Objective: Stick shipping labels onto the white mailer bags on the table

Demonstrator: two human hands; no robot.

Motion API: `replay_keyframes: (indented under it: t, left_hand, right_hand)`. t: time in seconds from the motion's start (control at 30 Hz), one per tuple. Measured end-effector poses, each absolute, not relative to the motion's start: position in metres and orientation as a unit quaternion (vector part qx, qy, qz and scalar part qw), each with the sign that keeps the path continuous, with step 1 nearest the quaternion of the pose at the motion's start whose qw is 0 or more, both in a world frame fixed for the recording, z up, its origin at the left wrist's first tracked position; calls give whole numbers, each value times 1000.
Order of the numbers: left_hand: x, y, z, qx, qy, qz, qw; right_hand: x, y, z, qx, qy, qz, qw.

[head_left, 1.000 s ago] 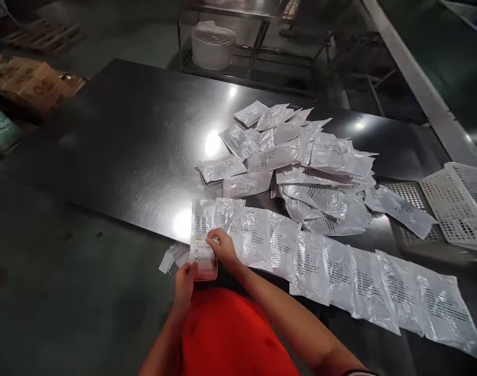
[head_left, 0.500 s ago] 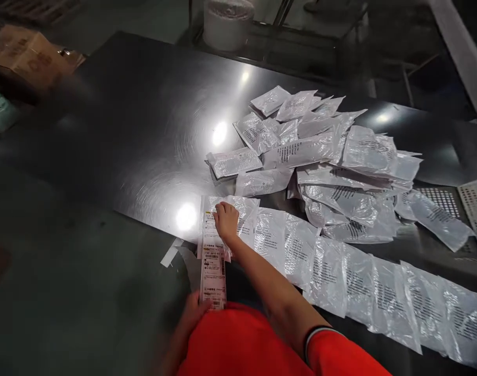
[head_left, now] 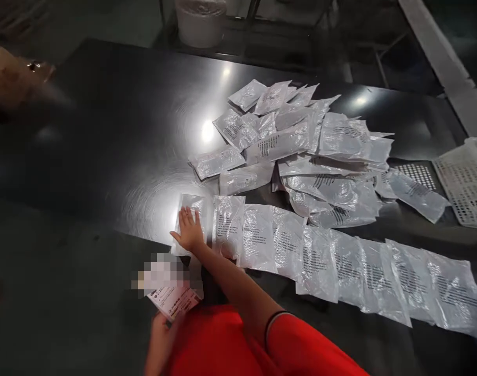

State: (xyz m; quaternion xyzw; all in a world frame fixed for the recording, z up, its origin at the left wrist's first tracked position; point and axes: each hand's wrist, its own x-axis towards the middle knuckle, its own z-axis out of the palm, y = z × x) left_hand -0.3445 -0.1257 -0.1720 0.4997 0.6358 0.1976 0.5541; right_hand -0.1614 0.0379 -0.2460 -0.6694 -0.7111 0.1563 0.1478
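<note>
My right hand (head_left: 189, 230) lies flat, fingers spread, on a clear-and-white plastic packet (head_left: 193, 201) at the left end of a row, by the table's near edge. Low in the picture, my left hand (head_left: 160, 331) is closed around the lower end of a strip of printed shipping labels (head_left: 173, 300). The strip's upper part is blurred out, and its fingers are partly hidden. To the right of my right hand, several overlapping packets (head_left: 257, 235) with dark print run along the near edge.
Beyond the row lies a loose heap of similar packets (head_left: 277, 143) on the dark shiny table (head_left: 144, 104). A white perforated basket (head_left: 463, 180) stands at the right. A roll of wrap (head_left: 201, 23) is behind the table, and a cardboard box (head_left: 5, 78) is far left.
The label strip has come away from the end packet and swung lower left with my left hand. That packet now sits apart from the row. My right hand has flattened onto it.
</note>
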Motion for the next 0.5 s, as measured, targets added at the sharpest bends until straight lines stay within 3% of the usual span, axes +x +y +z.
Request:
replay_keyframes:
  t: [0.1,0.2,0.37,0.5]
  left_hand:
    - [-340,-114,-163,548,616,178,536]
    - [-343,-108,-161,599,601,155,506]
    - [-344,-102,-164,620,591,136,497]
    - [-326,-102,-158,625,574,128,513]
  right_hand:
    - [-172,57,-227,-655,-716,184,158]
    - [-132,41,-215,-723,-657,136,166]
    - [-39,-23,-241,-793,-592,78,120]
    - [-53,-24,-259,-836,-527,78,133]
